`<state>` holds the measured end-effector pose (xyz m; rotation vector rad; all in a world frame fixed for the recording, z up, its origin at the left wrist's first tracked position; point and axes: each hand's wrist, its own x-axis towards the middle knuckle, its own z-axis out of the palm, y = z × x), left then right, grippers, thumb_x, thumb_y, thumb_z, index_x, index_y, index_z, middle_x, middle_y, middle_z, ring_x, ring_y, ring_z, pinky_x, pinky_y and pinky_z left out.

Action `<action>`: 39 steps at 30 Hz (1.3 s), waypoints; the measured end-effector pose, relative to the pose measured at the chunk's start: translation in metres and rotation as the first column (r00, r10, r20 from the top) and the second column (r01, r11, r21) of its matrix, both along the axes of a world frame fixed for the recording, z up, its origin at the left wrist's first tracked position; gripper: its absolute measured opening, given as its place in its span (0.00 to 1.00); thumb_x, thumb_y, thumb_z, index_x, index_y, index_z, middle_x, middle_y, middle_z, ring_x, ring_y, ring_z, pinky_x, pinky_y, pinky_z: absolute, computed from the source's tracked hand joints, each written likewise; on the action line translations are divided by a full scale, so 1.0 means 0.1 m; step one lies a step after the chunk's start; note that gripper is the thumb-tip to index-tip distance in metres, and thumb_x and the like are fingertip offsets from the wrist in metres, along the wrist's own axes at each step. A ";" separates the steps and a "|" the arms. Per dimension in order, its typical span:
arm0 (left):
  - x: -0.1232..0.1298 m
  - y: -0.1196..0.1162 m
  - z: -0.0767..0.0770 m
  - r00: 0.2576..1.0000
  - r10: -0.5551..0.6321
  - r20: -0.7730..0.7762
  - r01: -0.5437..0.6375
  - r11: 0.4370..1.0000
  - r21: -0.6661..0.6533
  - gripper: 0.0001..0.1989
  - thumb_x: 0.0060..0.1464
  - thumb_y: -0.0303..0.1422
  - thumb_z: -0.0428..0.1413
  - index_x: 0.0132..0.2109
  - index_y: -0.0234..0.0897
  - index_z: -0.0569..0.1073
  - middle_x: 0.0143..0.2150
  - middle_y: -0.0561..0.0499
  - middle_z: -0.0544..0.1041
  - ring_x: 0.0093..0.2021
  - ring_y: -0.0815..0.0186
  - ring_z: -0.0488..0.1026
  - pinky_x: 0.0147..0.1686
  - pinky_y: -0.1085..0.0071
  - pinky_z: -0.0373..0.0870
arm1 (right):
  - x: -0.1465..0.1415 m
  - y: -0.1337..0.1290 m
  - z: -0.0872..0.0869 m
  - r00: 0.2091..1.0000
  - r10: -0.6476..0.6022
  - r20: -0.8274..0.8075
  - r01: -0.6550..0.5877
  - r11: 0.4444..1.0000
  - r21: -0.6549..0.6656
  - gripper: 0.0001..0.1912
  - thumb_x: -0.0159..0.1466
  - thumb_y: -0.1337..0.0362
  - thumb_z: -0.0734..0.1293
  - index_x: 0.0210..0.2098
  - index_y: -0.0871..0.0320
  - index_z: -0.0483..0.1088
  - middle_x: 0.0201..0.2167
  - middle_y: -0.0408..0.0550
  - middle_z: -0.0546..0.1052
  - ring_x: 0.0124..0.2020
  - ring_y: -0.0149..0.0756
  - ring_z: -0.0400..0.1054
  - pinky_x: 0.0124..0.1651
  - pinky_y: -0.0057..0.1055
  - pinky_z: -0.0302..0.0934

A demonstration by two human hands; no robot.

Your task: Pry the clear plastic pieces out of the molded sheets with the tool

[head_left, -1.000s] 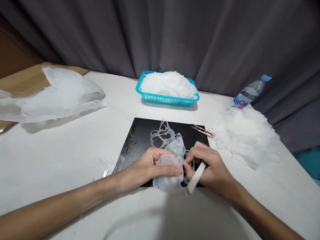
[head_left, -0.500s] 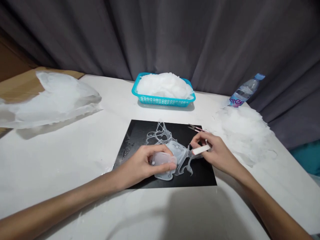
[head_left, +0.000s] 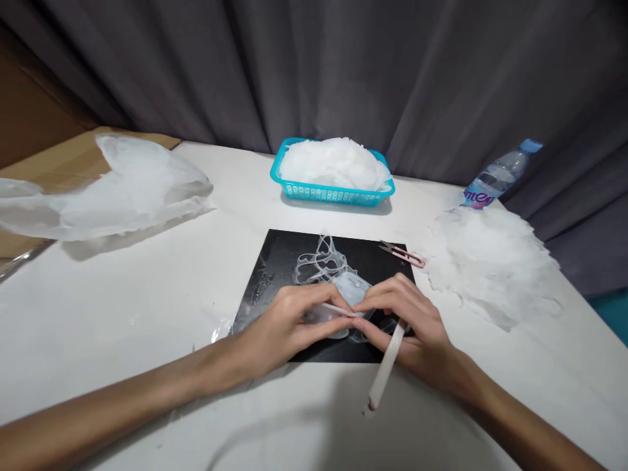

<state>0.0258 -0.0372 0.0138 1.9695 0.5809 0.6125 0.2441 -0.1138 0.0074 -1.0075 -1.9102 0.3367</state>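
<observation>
Over a black mat (head_left: 353, 354), my left hand (head_left: 282, 327) is closed on a thin translucent plastic piece (head_left: 318, 316), tilted nearly edge-on. The fingertips of my right hand (head_left: 417, 320) meet those of the left at the piece's right edge; whether they grip it, I cannot tell. Tucked in the right hand is a slim white stick-like tool (head_left: 387, 369), its darker end pointing down toward me. Behind the hands lie another pale plastic piece (head_left: 350, 284) and curly clear plastic offcuts (head_left: 318, 261). The right hand partly hides more clear strips.
Pink-handled thread snips (head_left: 407, 254) lie across the mat's far right corner. Beyond stands a turquoise basket (head_left: 338, 194) heaped with white pieces. To the right are a translucent pile (head_left: 495, 261) and a leaning water bottle (head_left: 500, 173). A white plastic bag (head_left: 122, 196) rests at left on cardboard.
My right hand has moved left from the offcuts to meet my left hand, and the white tool has swung to point down. The held piece has turned from flat to nearly edge-on.
</observation>
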 end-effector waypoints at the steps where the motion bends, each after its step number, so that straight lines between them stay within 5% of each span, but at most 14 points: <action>1: 0.00 0.00 0.00 1.000 0.004 0.006 -0.004 1.000 0.005 0.03 0.66 0.32 0.62 0.44 0.39 0.81 0.37 0.56 0.83 0.35 0.71 0.78 0.34 0.80 0.68 | 0.01 0.01 -0.01 1.000 0.002 0.005 -0.002 1.000 0.004 0.11 0.67 0.73 0.73 0.48 0.57 0.74 0.39 0.48 0.78 0.39 0.37 0.71 0.41 0.35 0.64; 10: -0.03 -0.08 -0.07 0.995 -0.039 0.095 0.028 0.994 0.107 0.09 0.69 0.26 0.57 0.52 0.39 0.78 0.49 0.51 0.83 0.49 0.67 0.79 0.52 0.75 0.72 | 0.06 0.02 0.00 1.000 -0.013 0.028 0.012 0.999 0.034 0.10 0.67 0.74 0.71 0.47 0.56 0.73 0.38 0.47 0.79 0.38 0.37 0.72 0.41 0.36 0.63; 24: -0.03 -0.11 -0.14 0.952 -0.090 0.293 -0.024 0.931 0.363 0.11 0.65 0.19 0.58 0.52 0.34 0.76 0.48 0.42 0.83 0.50 0.62 0.81 0.52 0.67 0.78 | 0.05 -0.01 0.05 0.987 -0.068 0.144 0.047 0.989 0.140 0.09 0.69 0.72 0.70 0.47 0.55 0.71 0.37 0.47 0.80 0.37 0.38 0.72 0.39 0.37 0.65; 39: -0.03 -0.13 -0.10 0.957 -0.099 0.272 0.014 0.954 0.299 0.11 0.67 0.20 0.56 0.53 0.36 0.76 0.48 0.46 0.82 0.50 0.64 0.80 0.52 0.69 0.76 | 0.05 -0.02 0.03 0.988 -0.041 0.148 0.032 0.998 0.061 0.10 0.69 0.72 0.68 0.47 0.53 0.68 0.39 0.47 0.81 0.38 0.39 0.75 0.42 0.39 0.65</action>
